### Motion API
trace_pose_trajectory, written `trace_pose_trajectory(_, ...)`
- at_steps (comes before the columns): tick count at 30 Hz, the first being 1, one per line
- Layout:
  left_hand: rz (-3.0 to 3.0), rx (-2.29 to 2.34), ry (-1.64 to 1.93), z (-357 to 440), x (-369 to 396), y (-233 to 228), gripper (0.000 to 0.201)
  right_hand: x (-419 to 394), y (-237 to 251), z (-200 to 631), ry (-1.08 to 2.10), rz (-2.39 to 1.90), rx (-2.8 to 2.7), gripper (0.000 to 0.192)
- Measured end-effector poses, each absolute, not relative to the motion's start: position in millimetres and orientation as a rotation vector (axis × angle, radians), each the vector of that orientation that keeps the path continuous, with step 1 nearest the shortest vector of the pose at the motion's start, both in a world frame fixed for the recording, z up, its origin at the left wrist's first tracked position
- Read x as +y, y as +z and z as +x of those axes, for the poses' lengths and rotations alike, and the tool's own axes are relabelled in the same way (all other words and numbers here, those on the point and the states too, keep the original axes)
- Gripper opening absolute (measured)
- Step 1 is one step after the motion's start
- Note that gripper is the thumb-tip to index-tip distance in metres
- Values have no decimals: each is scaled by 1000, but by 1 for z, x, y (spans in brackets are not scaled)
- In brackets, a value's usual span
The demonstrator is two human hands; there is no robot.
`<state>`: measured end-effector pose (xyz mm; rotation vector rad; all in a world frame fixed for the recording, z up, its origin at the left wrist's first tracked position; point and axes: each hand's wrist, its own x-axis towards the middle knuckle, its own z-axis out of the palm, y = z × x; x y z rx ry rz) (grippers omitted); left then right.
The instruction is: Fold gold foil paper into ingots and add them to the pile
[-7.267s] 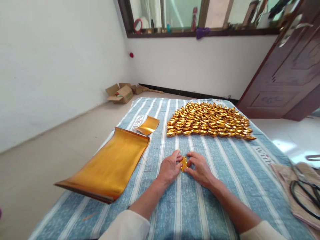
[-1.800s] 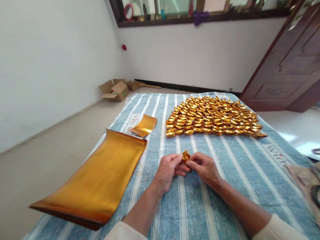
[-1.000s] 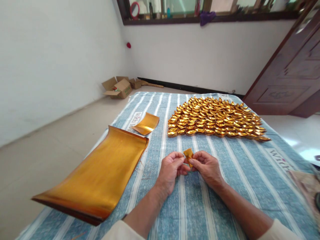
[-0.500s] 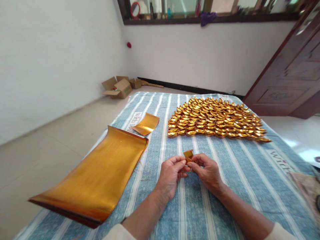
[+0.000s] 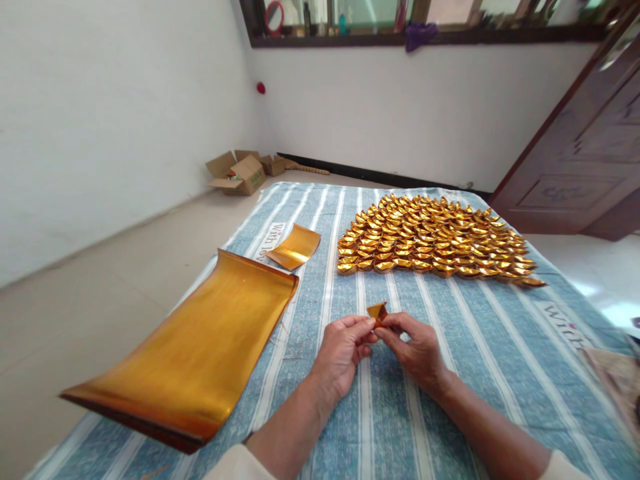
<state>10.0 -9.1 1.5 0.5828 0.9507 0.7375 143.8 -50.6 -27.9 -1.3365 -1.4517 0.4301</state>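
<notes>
Lifted slightly since a moment ago, the small folded gold piece now points up between both hands, and the view has swung a little to the right.

Striped blue cloth [image 5: 450, 373]: covers the bench and carries everything listed below.

Stack of gold foil sheets [image 5: 200, 353]: lies to the left, far end curled upward, near corner overhanging the cloth edge.

Rows of finished gold paper ingots [image 5: 430, 240]: packed close together, beyond the hands, well apart from them.

Single loose gold sheet [image 5: 295, 247]: lies just beyond the stack, one edge curled.

Cardboard boxes [image 5: 240, 175]: open, on the floor by the far wall.

Left hand [image 5: 343, 350]: thumb and forefinger pressed together on the left side of the folded gold piece [image 5: 377, 311].

Right hand [image 5: 417, 347]: fingers closed on the right side of the same piece, held just above the cloth.

Risk, as judged: foil this thin may tear or take a crooked crease if the two pinches pull unevenly; a slipped grip could drop the piece and loosen its folds; a sleeve brushing left could push the overhanging stack off the edge.
</notes>
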Motion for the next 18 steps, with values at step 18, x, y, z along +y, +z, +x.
trace_pose_trajectory(18,870,891,675,7,-5,2,15,-52,-22,144,374,-1317,-1491,15)
